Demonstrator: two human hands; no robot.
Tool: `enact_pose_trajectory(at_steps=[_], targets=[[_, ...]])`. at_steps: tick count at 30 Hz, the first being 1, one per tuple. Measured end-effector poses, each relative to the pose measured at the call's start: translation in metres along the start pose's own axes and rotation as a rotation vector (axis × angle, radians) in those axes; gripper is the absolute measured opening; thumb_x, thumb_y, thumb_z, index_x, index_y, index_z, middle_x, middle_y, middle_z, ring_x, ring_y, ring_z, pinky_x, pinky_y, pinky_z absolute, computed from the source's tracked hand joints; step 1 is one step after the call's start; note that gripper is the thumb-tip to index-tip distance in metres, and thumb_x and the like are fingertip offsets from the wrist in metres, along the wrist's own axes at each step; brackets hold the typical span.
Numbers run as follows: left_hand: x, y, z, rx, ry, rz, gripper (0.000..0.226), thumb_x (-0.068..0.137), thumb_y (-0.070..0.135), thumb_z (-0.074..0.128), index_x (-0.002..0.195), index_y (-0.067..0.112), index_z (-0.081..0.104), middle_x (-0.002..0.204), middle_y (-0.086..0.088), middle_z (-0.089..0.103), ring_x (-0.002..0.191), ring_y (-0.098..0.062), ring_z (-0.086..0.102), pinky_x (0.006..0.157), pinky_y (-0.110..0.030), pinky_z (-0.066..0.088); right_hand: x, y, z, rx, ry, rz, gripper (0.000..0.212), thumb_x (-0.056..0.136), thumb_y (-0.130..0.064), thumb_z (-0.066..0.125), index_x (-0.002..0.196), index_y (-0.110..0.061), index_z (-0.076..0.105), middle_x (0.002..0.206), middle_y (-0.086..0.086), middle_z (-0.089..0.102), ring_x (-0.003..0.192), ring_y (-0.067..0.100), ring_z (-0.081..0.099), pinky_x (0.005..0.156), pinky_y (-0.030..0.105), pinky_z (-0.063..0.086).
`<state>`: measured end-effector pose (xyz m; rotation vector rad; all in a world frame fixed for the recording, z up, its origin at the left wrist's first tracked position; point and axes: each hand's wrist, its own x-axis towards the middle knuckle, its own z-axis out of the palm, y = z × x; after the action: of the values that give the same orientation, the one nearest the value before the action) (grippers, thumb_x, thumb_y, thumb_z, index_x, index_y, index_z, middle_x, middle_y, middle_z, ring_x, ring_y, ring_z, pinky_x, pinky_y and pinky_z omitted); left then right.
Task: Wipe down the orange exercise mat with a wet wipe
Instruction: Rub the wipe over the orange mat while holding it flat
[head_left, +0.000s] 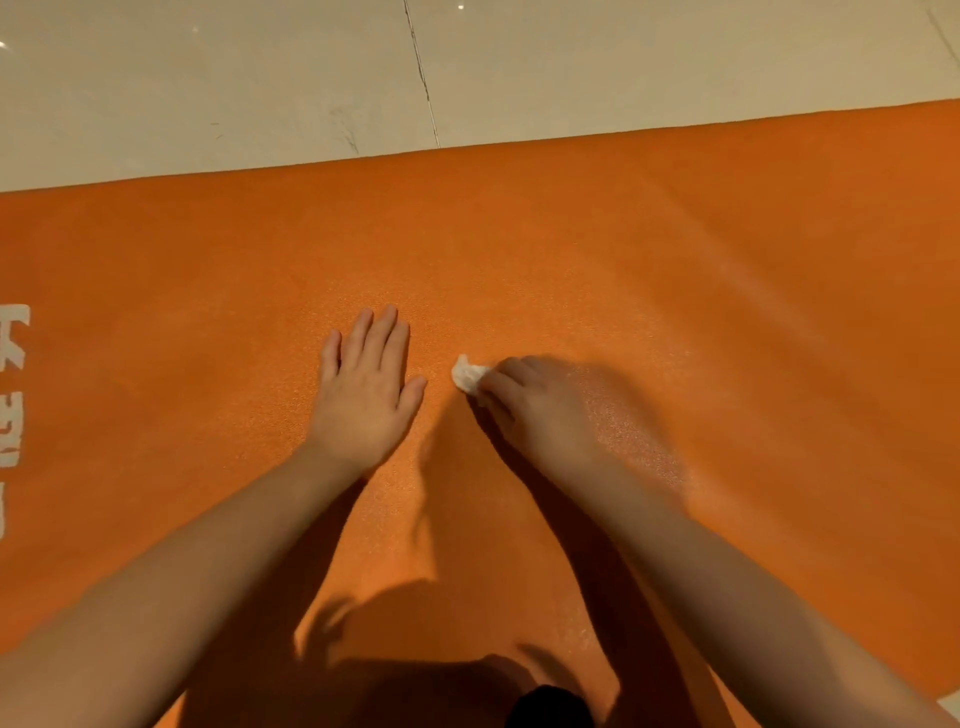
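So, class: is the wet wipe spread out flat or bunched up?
Bunched up. The wet wipe shows as a small crumpled white wad, held by the right hand against the orange mat.

Bare forearms (218, 561), bare hands (366, 395)

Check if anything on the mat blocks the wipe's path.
Only the left hand, lying flat on the orange mat just left of the wet wipe that the right hand grips. Toward the far edge and rightward, nothing visible.
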<state>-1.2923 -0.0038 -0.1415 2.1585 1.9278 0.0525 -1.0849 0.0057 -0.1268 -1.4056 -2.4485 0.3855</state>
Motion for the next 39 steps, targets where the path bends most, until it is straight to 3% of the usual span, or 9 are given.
enact_pose_trajectory(at_steps=[6, 12, 17, 22, 25, 29, 33, 35, 39], targets=[[-0.001, -0.004, 0.007, 0.113, -0.031, 0.038, 0.069, 0.098, 0.05, 0.02, 0.15, 0.006, 0.031, 0.159, -0.012, 0.027, 0.148, -0.03, 0.018, 0.118, -0.048, 0.007, 0.045, 0.028, -0.003, 0.081, 0.174, 0.454, 0.015, 0.083, -0.01, 0.056, 0.078, -0.003, 0.069, 0.083, 0.012, 0.061, 0.076, 0.033, 0.056, 0.058, 0.038, 0.043], [0.0, -0.005, 0.006, 0.127, -0.029, 0.048, 0.068, 0.098, 0.048, 0.023, 0.148, 0.005, 0.036, 0.156, -0.014, 0.031, 0.146, -0.032, 0.022, 0.117, -0.05, 0.011, 0.055, 0.038, -0.003, -0.076, 0.045, 0.009, 0.005, 0.077, -0.009, 0.064, 0.077, -0.006, 0.068, 0.08, 0.008, 0.064, 0.069, 0.031, 0.057, 0.054, 0.033, 0.044], [0.001, -0.005, 0.006, 0.149, -0.029, 0.054, 0.067, 0.098, 0.048, 0.023, 0.148, 0.005, 0.036, 0.156, -0.014, 0.033, 0.145, -0.033, 0.025, 0.116, -0.052, 0.014, 0.089, 0.053, 0.002, -0.039, 0.331, 0.371, 0.018, 0.075, -0.011, 0.052, 0.069, -0.002, 0.067, 0.074, 0.014, 0.06, 0.067, 0.034, 0.056, 0.056, 0.034, 0.044], [0.009, -0.006, 0.0, 0.088, 0.007, 0.082, 0.065, 0.095, 0.048, 0.032, 0.139, 0.003, 0.047, 0.146, -0.016, 0.045, 0.136, -0.035, 0.035, 0.109, -0.051, 0.023, 0.084, 0.039, 0.001, -0.012, 0.04, 0.091, 0.006, 0.077, -0.008, 0.062, 0.076, -0.006, 0.068, 0.081, 0.01, 0.06, 0.075, 0.032, 0.054, 0.056, 0.035, 0.043], [0.034, -0.006, -0.012, -0.011, 0.033, 0.068, 0.066, 0.095, 0.049, 0.03, 0.14, 0.003, 0.045, 0.147, -0.017, 0.042, 0.137, -0.035, 0.032, 0.112, -0.049, 0.021, 0.107, 0.065, -0.004, -0.046, 0.116, 0.088, 0.018, 0.079, -0.015, 0.056, 0.075, -0.004, 0.07, 0.085, 0.013, 0.063, 0.074, 0.035, 0.058, 0.06, 0.036, 0.047], [0.073, -0.008, -0.015, 0.042, -0.015, 0.024, 0.078, 0.092, 0.057, 0.014, 0.154, 0.01, 0.023, 0.162, -0.011, 0.016, 0.149, -0.031, 0.007, 0.119, -0.048, 0.002, 0.132, 0.062, 0.001, -0.007, 0.184, 0.341, 0.017, 0.077, -0.006, 0.057, 0.077, 0.002, 0.071, 0.093, 0.017, 0.064, 0.08, 0.037, 0.057, 0.068, 0.032, 0.035], [0.074, -0.014, -0.006, 0.1, 0.024, 0.047, 0.072, 0.096, 0.055, 0.022, 0.152, 0.009, 0.03, 0.16, -0.012, 0.023, 0.148, -0.033, 0.014, 0.119, -0.049, 0.007, 0.128, 0.057, 0.007, 0.021, 0.148, 0.031, 0.023, 0.075, -0.012, 0.048, 0.066, 0.0, 0.065, 0.074, 0.014, 0.06, 0.064, 0.032, 0.057, 0.053, 0.031, 0.041], [0.074, -0.014, -0.006, 0.088, 0.039, 0.06, 0.071, 0.096, 0.054, 0.026, 0.15, 0.008, 0.032, 0.159, -0.013, 0.026, 0.148, -0.033, 0.016, 0.119, -0.049, 0.008, 0.147, 0.07, -0.003, 0.004, 0.075, 0.064, 0.021, 0.082, -0.01, 0.052, 0.076, 0.001, 0.069, 0.082, 0.017, 0.061, 0.074, 0.036, 0.059, 0.058, 0.035, 0.042], [0.076, -0.016, -0.007, 0.082, 0.049, 0.072, 0.07, 0.096, 0.053, 0.028, 0.15, 0.008, 0.033, 0.158, -0.013, 0.028, 0.147, -0.033, 0.017, 0.119, -0.049, 0.008, 0.188, 0.084, -0.003, -0.034, 0.108, 0.44, 0.025, 0.094, -0.015, 0.049, 0.113, -0.008, 0.064, 0.113, 0.013, 0.058, 0.104, 0.031, 0.053, 0.074, 0.033, 0.033]])
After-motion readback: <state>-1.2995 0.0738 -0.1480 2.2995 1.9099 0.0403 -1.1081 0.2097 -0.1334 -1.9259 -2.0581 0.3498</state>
